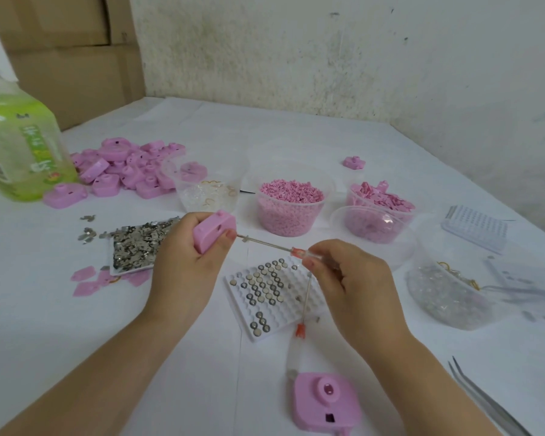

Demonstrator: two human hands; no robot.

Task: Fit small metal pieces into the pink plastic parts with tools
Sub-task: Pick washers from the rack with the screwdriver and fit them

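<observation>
The white-covered table (265, 136) runs back to a stained wall, with a green bottle (19, 146) at its far left and a heap of pink plastic parts (126, 168) just beside it. Nearer the middle stands a tub of pink granules (290, 202), then a tray of loose metal pieces (139, 247) and a white grid tray (271, 297) partly filled with small round discs. Above these, the left hand (183, 265) grips one pink part (213, 234), fingers curled round it and thumb on its front face. The right hand (353, 284) pinches the clear handle of a slim screwdriver (283, 248), whose tip meets that part. A small metal piece (245, 238) sits on the shaft near the tip.
</observation>
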